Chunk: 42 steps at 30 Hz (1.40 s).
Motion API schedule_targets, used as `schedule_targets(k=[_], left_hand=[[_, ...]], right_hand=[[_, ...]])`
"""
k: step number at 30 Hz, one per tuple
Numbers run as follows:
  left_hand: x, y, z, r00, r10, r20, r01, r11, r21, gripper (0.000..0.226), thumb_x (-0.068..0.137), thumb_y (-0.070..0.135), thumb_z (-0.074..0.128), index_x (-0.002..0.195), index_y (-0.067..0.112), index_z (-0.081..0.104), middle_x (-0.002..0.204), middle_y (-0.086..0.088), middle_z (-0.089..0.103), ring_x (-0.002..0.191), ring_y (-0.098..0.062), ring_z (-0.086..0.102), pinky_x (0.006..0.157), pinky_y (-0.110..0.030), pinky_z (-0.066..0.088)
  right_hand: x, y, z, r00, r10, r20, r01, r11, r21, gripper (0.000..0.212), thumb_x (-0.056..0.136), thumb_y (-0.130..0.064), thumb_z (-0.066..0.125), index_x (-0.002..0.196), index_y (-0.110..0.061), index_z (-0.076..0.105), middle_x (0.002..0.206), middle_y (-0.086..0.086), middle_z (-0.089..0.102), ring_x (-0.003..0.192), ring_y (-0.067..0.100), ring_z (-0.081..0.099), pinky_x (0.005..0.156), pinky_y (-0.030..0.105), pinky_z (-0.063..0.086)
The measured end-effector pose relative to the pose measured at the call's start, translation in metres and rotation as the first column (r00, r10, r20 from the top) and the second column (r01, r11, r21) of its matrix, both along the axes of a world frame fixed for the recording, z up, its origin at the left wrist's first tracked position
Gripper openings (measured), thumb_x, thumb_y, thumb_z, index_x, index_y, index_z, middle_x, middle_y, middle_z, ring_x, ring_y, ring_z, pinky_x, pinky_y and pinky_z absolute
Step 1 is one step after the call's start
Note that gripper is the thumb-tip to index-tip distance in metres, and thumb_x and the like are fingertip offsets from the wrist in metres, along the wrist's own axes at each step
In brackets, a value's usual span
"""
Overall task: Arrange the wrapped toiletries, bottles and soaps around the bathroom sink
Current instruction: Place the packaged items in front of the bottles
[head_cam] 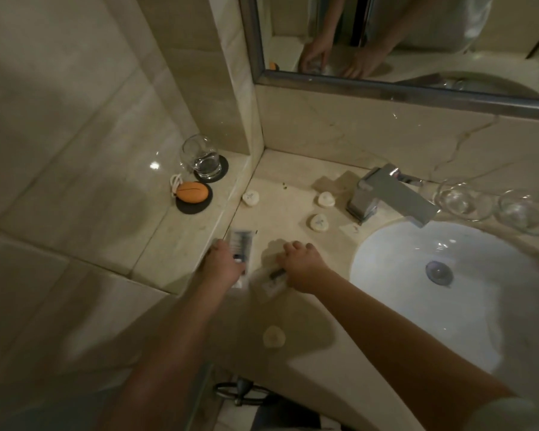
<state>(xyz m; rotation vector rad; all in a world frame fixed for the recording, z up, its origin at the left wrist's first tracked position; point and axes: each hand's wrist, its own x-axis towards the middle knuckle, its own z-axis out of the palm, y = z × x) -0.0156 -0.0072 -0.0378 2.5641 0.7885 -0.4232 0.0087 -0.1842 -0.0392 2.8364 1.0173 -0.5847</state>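
left hand gripped striped wrapped packet at counter's left edge | right hand on second wrapped packet, hold unclear | four round soaps lay scattered | arranging seemingly barely begun

Beige marble wall tiles fill my view from 9 to 11 o'clock. A metal-framed mirror is at 1 o'clock, above a veined marble splashback. A raised marble ledge at 9 o'clock borders the lower countertop. Lighting is dim, with one bright glint on the tiles at 10 o'clock.
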Motion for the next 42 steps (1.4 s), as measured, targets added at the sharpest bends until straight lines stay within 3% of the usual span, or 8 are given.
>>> schedule_targets(k=[6, 12, 17, 24, 29, 34, 36, 42], left_hand=[[0.001, -0.004, 0.002, 0.997, -0.045, -0.068, 0.035, 0.989, -0.144, 0.015, 0.079, 0.022, 0.066, 0.090, 0.013, 0.061, 0.088, -0.007, 0.065, 0.073, -0.021, 0.056, 0.066, -0.032, 0.047], [-0.004, -0.027, 0.016, 0.999, 0.000, 0.036, 0.015, 0.907, -0.422, 0.013, 0.078, 0.013, 0.063, 0.073, 0.025, 0.060, 0.087, -0.006, 0.067, 0.085, -0.026, 0.063, 0.082, -0.039, 0.050], [0.000, -0.084, 0.044, 0.977, 0.088, 0.193, 0.045, 0.806, -0.591, 0.023, 0.081, 0.015, 0.065, 0.103, 0.019, 0.060, 0.096, 0.001, 0.064, 0.086, -0.014, 0.059, 0.067, -0.025, 0.046], [0.005, -0.202, 0.079, 0.939, -0.035, 0.341, 0.277, 0.665, -0.694, 0.025, 0.082, 0.007, 0.063, 0.105, 0.015, 0.059, 0.092, 0.008, 0.064, 0.081, -0.001, 0.059, 0.057, -0.006, 0.045], [0.007, -0.307, 0.088, 0.916, -0.204, 0.345, 0.396, 0.593, -0.701, 0.018, 0.082, 0.009, 0.063, 0.090, 0.024, 0.058, 0.086, 0.011, 0.063, 0.082, -0.008, 0.059, 0.069, -0.021, 0.046], [0.015, -0.396, 0.090, 0.885, -0.334, 0.323, 0.459, 0.520, -0.720, 0.026, 0.074, 0.020, 0.065, 0.100, 0.023, 0.062, 0.107, 0.000, 0.068, 0.101, -0.018, 0.063, 0.091, -0.038, 0.050], [0.017, -0.429, 0.089, 0.870, -0.369, 0.327, 0.482, 0.498, -0.721, 0.029, 0.073, 0.021, 0.065, 0.102, 0.020, 0.062, 0.107, -0.001, 0.068, 0.101, -0.017, 0.063, 0.091, -0.036, 0.049], [0.029, -0.499, 0.079, 0.858, -0.415, 0.301, 0.495, 0.519, -0.696, 0.024, 0.083, 0.015, 0.063, 0.107, 0.018, 0.062, 0.107, -0.001, 0.068, 0.101, -0.018, 0.063, 0.091, -0.036, 0.048]], right_hand=[[0.003, -0.007, -0.002, 0.999, -0.018, -0.032, 0.018, 0.999, 0.026, 0.029, 0.088, -0.022, 0.052, 0.114, -0.012, 0.052, 0.117, 0.012, 0.053, 0.105, 0.027, 0.049, 0.085, 0.036, 0.040], [0.002, -0.054, 0.028, 0.940, -0.169, -0.295, 0.264, 0.911, 0.317, 0.024, 0.076, -0.019, 0.066, 0.094, -0.018, 0.049, 0.087, 0.002, 0.055, 0.079, 0.019, 0.049, 0.064, 0.025, 0.037], [-0.015, -0.123, 0.064, 0.838, -0.362, -0.408, 0.537, 0.682, 0.497, 0.028, 0.075, -0.024, 0.074, 0.072, -0.025, 0.046, 0.070, -0.007, 0.048, 0.066, 0.014, 0.046, 0.057, 0.020, 0.034], [-0.054, -0.243, 0.091, 0.546, -0.575, -0.609, 0.802, 0.149, 0.579, 0.034, 0.072, -0.019, 0.078, 0.073, -0.014, 0.044, 0.070, 0.000, 0.048, 0.064, 0.014, 0.045, 0.060, 0.027, 0.037], [-0.083, -0.343, 0.099, 0.366, -0.692, -0.622, 0.787, -0.127, 0.604, 0.033, 0.075, -0.022, 0.073, 0.091, -0.001, 0.053, 0.086, 0.025, 0.058, 0.072, 0.029, 0.057, 0.070, 0.047, 0.051], [-0.106, -0.446, 0.097, 0.208, -0.786, -0.581, 0.757, -0.247, 0.605, 0.024, 0.077, -0.014, 0.071, 0.074, -0.010, 0.047, 0.069, 0.008, 0.047, 0.067, 0.020, 0.047, 0.064, 0.035, 0.042], [-0.112, -0.484, 0.095, 0.143, -0.810, -0.568, 0.755, -0.282, 0.592, 0.025, 0.076, -0.018, 0.073, 0.083, -0.004, 0.053, 0.078, 0.020, 0.056, 0.071, 0.028, 0.053, 0.070, 0.041, 0.047], [-0.097, -0.574, 0.101, 0.042, -0.789, -0.613, 0.726, -0.397, 0.562, 0.017, 0.081, -0.011, 0.069, 0.086, -0.014, 0.053, 0.077, 0.003, 0.052, 0.079, 0.021, 0.049, 0.064, 0.028, 0.040]])
